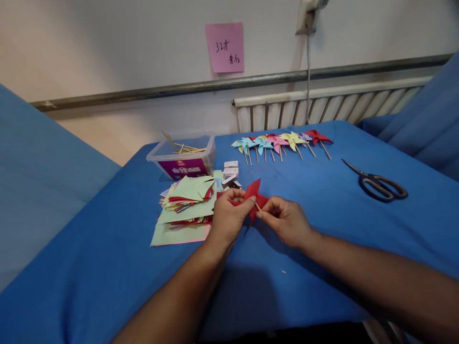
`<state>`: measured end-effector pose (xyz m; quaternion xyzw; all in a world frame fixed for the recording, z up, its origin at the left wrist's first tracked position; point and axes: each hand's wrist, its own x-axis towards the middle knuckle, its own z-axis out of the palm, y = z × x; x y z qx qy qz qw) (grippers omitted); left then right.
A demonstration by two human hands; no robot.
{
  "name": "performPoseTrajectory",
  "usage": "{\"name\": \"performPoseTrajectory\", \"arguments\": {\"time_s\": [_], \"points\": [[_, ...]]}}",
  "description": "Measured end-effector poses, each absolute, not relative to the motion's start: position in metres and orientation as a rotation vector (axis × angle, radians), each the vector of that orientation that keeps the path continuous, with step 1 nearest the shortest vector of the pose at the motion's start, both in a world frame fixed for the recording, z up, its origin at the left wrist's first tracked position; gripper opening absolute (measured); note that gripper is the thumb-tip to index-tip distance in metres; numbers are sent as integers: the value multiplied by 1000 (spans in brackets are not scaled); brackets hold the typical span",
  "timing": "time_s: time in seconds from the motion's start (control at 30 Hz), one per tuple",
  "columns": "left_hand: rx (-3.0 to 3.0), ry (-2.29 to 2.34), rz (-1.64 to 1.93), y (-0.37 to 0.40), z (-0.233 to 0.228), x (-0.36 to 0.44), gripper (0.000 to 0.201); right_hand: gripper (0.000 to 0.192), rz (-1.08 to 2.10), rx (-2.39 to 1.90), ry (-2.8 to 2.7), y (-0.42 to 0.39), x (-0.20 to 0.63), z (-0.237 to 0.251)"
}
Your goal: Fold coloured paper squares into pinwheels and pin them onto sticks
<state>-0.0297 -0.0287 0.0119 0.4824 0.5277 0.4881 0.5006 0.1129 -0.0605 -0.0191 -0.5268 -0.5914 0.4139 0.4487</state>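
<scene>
Head view: both hands meet near the middle of the blue surface (322,229), a little toward its front edge. The left hand (227,215) has its grip closed on a red paper pinwheel (255,190) — fingers pinch the folded paper so the points stay together. The right hand (285,220) pinches a thin wooden stick (258,207) at the middle of the red paper; I think the stick goes into the paper, but the fingers hide that spot. Both hands hold the pinwheel up off the surface, close to the eyes.

Just left of the hands lies a stack of cut paper squares (186,203), within easy reach. Behind it, toward the far left corner, a clear box of sticks (182,155) stands open. Small white boxes (231,172) sit between the box and the hands.

Along the far edge a row of finished pinwheels (281,142) lies side by side, sticks pointing to the front — out of the way. Scissors (376,181) rest near the right edge, well apart from the hands.
</scene>
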Motion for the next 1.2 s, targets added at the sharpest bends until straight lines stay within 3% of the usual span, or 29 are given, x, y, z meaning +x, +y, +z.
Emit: {"name": "performPoseTrajectory", "arguments": {"time_s": [0.47,0.73,0.9,1.2], "points": [[1123,1122,1142,-32,19,-32,31,20,1177,-1194,-1241,-58,109,-13],[995,1055,1212,-34,24,-34,46,28,1230,-1135,-1088,-48,111,-13],[1032,1175,1284,-28,22,-36,34,31,1456,-1013,-901,-44,114,-13],[986,1082,1186,-31,18,-32,34,29,1603,-912,-946,-49,112,-13]]}}
